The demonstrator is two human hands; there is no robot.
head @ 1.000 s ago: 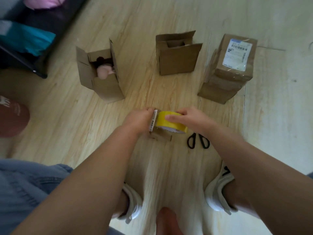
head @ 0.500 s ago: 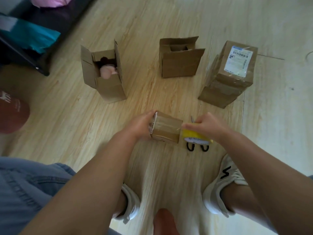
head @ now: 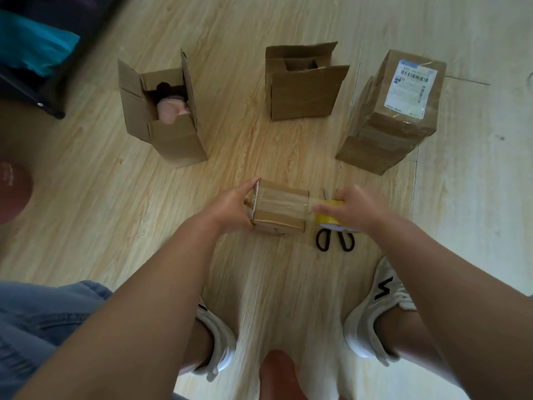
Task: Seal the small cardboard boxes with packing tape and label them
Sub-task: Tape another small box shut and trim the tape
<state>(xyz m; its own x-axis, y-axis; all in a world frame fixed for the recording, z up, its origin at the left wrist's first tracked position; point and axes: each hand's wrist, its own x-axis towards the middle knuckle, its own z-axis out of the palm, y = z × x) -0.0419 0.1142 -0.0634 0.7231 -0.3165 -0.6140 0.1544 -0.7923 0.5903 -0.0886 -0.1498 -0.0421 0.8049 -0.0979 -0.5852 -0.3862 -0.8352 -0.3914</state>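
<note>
Four cardboard boxes show: two open ones at upper left (head: 173,140) and upper centre (head: 300,93), a sealed, labelled one at upper right (head: 398,122), and a small box (head: 279,210) at the frame's centre. There is one yellow tape roll (head: 328,217) and one pair of scissors (head: 334,241). The left hand (head: 230,207) grips the small box's left end; the right hand (head: 356,207) curls around the roll. A second ago the roll sat over the box's left end; now it lies past the right edge, with a strip of tape across the top.

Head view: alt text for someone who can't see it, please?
The left hand grips a small cardboard box while the right hand holds a yellow tape roll at its end. Scissors lie nearby; three more boxes stand beyond.
</note>
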